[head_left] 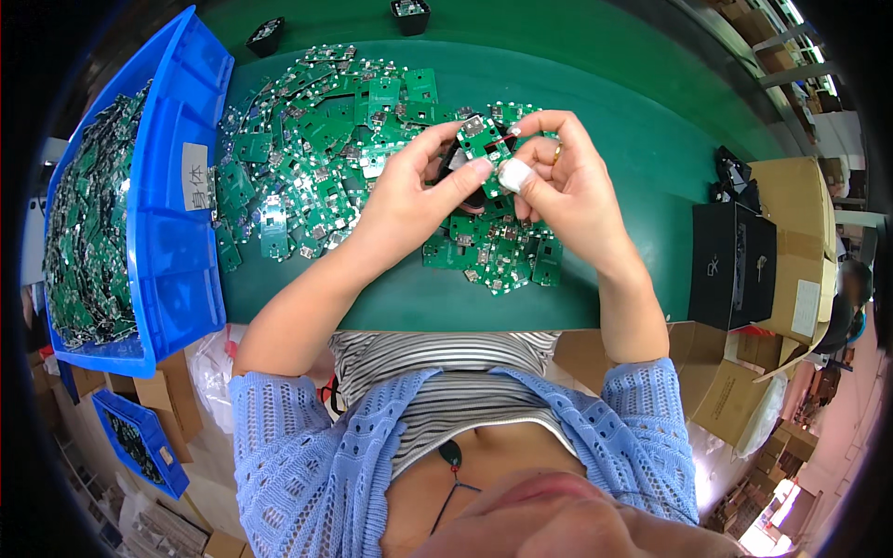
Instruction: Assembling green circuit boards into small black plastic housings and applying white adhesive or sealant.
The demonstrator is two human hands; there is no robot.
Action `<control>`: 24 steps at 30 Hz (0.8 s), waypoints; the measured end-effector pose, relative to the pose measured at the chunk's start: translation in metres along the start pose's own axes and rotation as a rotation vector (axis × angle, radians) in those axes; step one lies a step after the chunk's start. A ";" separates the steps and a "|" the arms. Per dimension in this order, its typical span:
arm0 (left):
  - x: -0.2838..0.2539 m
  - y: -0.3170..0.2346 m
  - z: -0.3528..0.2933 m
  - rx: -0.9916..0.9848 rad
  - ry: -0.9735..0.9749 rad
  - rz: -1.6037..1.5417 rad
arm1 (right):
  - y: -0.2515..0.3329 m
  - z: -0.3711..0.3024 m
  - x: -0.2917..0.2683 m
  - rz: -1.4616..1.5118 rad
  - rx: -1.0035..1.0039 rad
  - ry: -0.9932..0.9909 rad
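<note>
My left hand (pixel 409 200) is closed around a black part, mostly hidden by the fingers, and a small green circuit board (pixel 476 133) with metal components. Its thumb presses on the board's lower edge. On the right side of that board, my right hand (pixel 581 191) is closed, index finger and thumb at its edge; a white wrap (pixel 515 176) covers the thumb tip. A dark and red strip shows between the hands, too small to name. Beneath both hands lies a cluster of loose green circuit boards (pixel 498 251).
A larger heap of circuit boards (pixel 326 139) spreads over the green table (pixel 642 121) to the left. Beside it stands a blue bin (pixel 177 279) full of boards. At the right edge are a black box (pixel 730 265) and cardboard carton (pixel 791 223). Black containers (pixel 409 14) stand at the back.
</note>
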State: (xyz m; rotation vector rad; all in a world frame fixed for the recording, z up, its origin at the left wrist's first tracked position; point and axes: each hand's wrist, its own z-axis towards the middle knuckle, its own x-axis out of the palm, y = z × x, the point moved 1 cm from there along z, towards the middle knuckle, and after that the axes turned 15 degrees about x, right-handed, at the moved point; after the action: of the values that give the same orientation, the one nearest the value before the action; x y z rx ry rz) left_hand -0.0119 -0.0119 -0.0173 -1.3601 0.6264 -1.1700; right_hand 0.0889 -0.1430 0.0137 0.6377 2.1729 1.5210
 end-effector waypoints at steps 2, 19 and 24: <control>-0.001 0.003 0.002 -0.025 -0.012 0.045 | -0.005 0.004 -0.001 -0.179 -0.157 -0.122; 0.010 -0.007 0.000 0.618 -0.157 0.690 | 0.000 0.005 0.015 -1.209 -0.834 -0.640; 0.013 -0.002 0.000 0.742 -0.081 0.854 | 0.003 -0.004 0.018 -1.344 -0.764 -0.631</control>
State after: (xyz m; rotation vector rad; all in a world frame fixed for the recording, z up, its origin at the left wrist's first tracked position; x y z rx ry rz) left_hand -0.0084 -0.0230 -0.0117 -0.4077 0.5430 -0.5347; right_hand 0.0728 -0.1343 0.0168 -0.4971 0.9085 0.9676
